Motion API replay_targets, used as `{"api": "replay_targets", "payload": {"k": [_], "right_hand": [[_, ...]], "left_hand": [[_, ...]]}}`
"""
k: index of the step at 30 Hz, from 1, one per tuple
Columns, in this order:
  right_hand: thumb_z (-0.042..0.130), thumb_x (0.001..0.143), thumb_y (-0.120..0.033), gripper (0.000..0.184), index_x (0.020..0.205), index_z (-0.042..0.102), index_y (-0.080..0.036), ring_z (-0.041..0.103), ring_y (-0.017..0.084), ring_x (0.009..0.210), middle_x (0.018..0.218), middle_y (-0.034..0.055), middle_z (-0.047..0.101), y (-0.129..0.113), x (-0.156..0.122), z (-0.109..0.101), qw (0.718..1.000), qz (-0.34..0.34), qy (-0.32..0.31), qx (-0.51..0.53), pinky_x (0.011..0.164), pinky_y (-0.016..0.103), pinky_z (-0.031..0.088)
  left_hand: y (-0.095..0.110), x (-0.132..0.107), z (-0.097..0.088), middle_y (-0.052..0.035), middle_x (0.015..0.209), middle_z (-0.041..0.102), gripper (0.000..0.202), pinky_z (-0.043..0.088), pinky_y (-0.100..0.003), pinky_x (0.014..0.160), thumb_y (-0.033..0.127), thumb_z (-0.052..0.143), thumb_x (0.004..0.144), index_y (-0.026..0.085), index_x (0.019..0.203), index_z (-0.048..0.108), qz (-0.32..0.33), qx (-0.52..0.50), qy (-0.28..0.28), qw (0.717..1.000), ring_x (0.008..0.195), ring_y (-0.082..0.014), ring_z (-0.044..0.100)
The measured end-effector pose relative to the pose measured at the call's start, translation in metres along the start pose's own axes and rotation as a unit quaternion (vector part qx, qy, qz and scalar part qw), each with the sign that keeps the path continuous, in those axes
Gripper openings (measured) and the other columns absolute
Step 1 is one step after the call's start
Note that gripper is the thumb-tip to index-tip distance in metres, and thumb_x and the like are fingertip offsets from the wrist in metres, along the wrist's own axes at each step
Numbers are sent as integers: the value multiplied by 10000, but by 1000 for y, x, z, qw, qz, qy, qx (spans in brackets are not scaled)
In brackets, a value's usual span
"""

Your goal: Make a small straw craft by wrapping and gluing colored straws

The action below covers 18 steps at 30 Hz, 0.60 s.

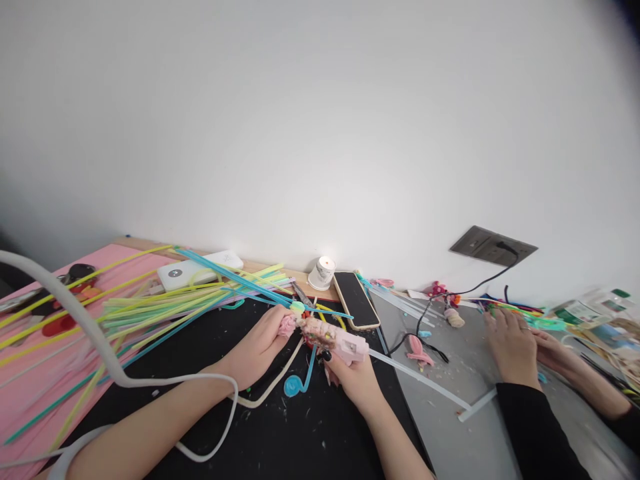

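My left hand (260,347) is closed around a small pink crafted piece (289,325) at the tip of a pink glue gun (335,340). My right hand (353,377) is wrapped round the glue gun's handle, its nozzle pointing left at the pink piece. Both hands hover over a black mat (280,433). A blue curled straw piece (295,385) lies on the mat just below the gun. A big loose pile of long coloured straws (165,303) lies to the left of my left hand.
A lit candle in a white cup (323,272), a phone (356,300) and a white power bank (197,269) sit by the wall. A white cable (125,380) crosses my left arm. At right, another person's hands (515,343) rest on a grey mat (450,413) near a wall socket (493,245).
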State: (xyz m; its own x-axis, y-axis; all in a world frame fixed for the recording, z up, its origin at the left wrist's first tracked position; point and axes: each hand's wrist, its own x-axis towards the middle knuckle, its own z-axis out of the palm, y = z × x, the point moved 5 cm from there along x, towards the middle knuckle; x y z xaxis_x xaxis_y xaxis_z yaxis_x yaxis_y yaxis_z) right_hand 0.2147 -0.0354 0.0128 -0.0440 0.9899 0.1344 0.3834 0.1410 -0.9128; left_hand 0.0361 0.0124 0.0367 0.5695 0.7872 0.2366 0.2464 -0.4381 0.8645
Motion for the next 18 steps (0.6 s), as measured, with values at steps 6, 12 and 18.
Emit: {"api": "replay_targets", "payload": {"k": [6,12,18], "right_hand": [[587,806,-461,338,915,660,-149,381,86,360,442,-53,456,2,2,2,998,21,-4,60,349,190,307],[592,790,-463,338,901,646,-148,365,86,356,421,-64,428,1,1,3,997,36,-17,65,361,199,314],[589,794,-441,331,958,644,-158,366,87,370,461,-55,456,-2,-2,4,997,17,-37,62,354,197,306]], "left_hand": [[4,-1,-1,-68,997,540,178,413,-349,872,279,326,949,202,947,486,9,20,1,1000,955,-217,485],[5,-1,-2,-63,967,526,197,400,-371,896,296,303,956,207,921,474,15,22,2,1000,943,-219,477],[-1,-1,-2,-52,966,514,195,393,-357,888,311,301,958,210,953,468,13,22,8,1000,937,-213,476]]}}
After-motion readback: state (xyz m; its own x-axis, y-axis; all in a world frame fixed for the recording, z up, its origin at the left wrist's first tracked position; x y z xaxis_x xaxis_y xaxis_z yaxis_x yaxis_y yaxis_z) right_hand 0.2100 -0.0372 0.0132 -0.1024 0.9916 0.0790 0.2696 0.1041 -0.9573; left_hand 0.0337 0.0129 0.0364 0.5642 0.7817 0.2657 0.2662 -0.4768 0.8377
